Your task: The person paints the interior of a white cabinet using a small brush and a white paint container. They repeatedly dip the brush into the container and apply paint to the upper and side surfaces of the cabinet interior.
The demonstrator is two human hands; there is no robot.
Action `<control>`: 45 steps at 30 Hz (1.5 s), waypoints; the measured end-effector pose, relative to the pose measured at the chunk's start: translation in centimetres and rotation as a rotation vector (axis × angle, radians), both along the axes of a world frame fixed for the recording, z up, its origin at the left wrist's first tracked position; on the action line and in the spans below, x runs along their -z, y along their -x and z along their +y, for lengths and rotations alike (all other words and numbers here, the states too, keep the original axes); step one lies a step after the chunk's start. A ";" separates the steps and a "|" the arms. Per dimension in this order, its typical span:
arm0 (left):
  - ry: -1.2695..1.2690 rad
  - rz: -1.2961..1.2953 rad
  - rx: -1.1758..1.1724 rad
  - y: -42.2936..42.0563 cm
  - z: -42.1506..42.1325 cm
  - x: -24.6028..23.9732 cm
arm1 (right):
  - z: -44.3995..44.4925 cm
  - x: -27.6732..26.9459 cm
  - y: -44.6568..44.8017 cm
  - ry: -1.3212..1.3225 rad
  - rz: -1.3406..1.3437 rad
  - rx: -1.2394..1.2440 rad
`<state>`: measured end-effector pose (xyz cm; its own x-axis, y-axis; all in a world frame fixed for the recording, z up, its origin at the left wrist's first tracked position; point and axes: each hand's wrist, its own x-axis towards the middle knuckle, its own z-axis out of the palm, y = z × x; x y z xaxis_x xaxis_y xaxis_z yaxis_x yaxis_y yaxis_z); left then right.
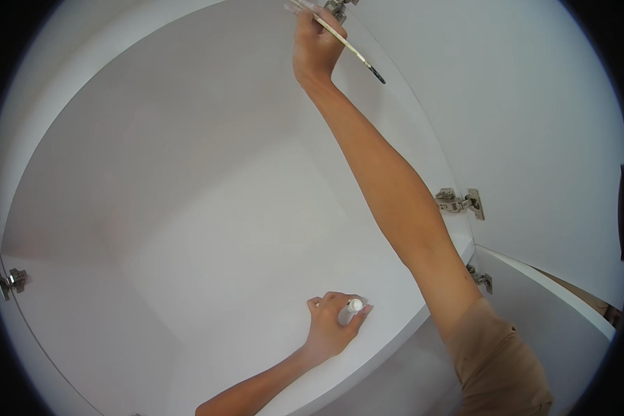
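Note:
My right hand is raised at the top, near the upper cabinet hinge, and grips a thin paintbrush. The brush has a pale handle, and its dark tip points down to the right. Low in the picture, my left hand rests on the white cabinet shelf, its fingers around a small white cylindrical bottle or tube. The bottle's pale round top faces up; its lower part is partly hidden by the fingers.
White cabinet walls surround the hands. On the right stands an open white door with metal hinges, and a lower door is below it. Another hinge sits at the far left. The shelf's front edge curves below my left hand.

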<state>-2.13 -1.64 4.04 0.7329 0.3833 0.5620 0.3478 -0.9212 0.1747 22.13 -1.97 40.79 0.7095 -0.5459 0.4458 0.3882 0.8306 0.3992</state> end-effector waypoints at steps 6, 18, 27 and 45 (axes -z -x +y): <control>0.006 0.048 -0.027 0.0 0.0 -0.4 | 1.3 -1.4 -1.0 0.142 0.082 0.118; 0.048 0.110 -0.130 -0.5 -0.9 -0.7 | 3.3 -4.1 -0.5 -0.179 -0.098 -0.122; 0.100 0.112 -0.169 -0.5 -1.0 -0.6 | 4.9 -6.8 -0.5 -0.394 -0.137 -0.167; 0.009 0.004 -0.091 -0.4 -0.6 0.1 | 4.9 -7.1 -0.1 -0.296 0.020 -0.057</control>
